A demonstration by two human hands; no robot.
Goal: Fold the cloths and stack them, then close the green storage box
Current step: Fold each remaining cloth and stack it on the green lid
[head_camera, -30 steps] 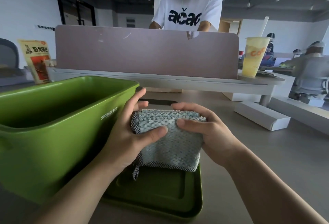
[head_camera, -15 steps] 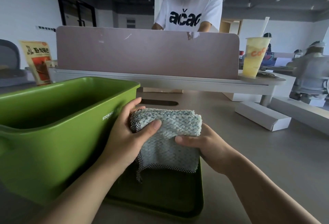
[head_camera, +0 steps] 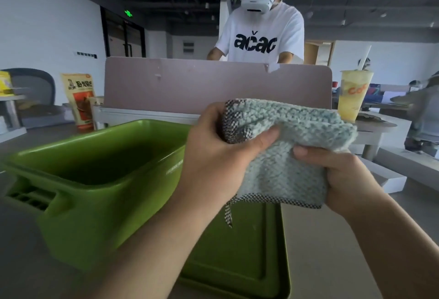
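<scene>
One nubby folded cloth (head_camera: pixel 285 173) | gripped: left hand (head_camera: pixel 213 154), right hand (head_camera: pixel 349 180)

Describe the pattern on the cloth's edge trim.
The edge trim is black-and-white checked; head view.

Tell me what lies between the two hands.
The folded blue-grey cloth, seen in the head view: the left hand grips its left edge, the right hand its lower right corner, above the green lid.
</scene>
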